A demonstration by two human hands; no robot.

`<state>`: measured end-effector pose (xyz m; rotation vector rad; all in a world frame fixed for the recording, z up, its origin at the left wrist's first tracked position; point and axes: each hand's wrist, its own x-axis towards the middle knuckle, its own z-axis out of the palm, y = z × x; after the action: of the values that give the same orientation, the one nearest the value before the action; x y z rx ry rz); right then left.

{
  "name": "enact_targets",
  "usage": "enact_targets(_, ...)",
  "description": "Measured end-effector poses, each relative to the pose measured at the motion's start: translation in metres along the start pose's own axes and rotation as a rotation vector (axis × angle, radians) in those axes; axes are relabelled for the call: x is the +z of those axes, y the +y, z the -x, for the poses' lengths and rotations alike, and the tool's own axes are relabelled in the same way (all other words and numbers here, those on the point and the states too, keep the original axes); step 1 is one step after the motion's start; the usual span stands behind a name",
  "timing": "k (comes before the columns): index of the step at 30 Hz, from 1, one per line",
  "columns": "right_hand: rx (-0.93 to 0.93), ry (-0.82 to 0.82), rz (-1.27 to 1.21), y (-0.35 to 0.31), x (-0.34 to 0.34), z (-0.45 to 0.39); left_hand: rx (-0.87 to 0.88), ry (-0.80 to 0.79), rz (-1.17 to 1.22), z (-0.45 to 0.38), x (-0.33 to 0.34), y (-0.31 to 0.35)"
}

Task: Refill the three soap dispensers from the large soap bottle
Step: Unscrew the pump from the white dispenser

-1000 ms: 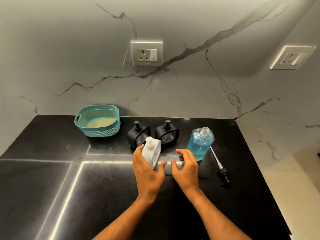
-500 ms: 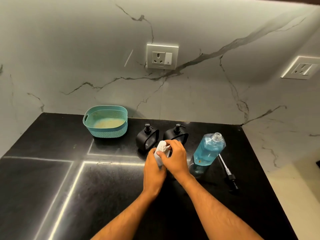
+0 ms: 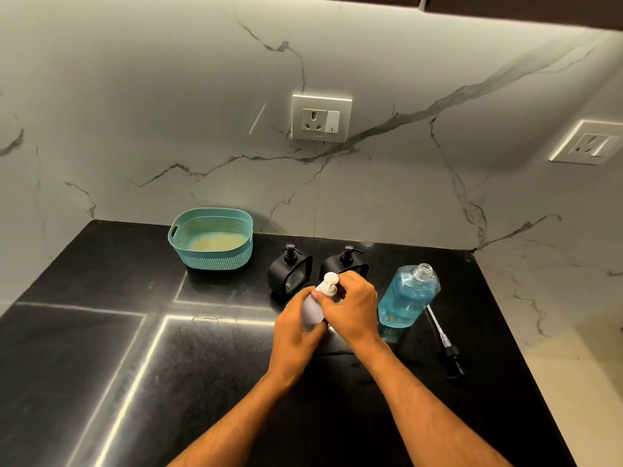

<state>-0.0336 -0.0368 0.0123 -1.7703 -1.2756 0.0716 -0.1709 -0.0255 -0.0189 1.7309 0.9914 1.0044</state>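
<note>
**White dispenser held at mid-bench**

The left hand [image 3: 296, 326] grips the body of the white dispenser [image 3: 313, 310], fingers curled round it. The right hand [image 3: 350, 308] pinches the white pump head [image 3: 329, 284] with its fingers closed on it. Two black dispensers [image 3: 290, 273] [image 3: 345, 261] stand behind, toward the rear edge. The large soap bottle [image 3: 408, 296], uncapped and holding blue liquid, stands just right of the right hand. Its removed pump [image 3: 445, 345] lies near the right edge. A teal basket [image 3: 212, 259] sits at the rear edge.
</note>
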Motion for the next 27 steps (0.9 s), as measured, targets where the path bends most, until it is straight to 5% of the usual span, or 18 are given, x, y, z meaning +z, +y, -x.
enact_targets(6, -0.025, -0.027, -0.013, -0.002, -0.025, -0.008, 0.079, -0.058, 0.012, -0.007, 0.000, 0.013)
enact_targets(15, 0.028, -0.386, -0.232, -0.002, -0.064, -0.017, 0.129, -0.170, -0.038, -0.016, -0.011, 0.012)
enact_targets(22, -0.022, -0.116, 0.050, -0.022, -0.060, -0.009, 0.144, -0.167, -0.019, -0.019, -0.007, 0.012)
enact_targets(27, 0.005, -0.233, -0.068, -0.029, -0.064, -0.012, 0.141, -0.151, -0.028, -0.017, -0.011, 0.011)
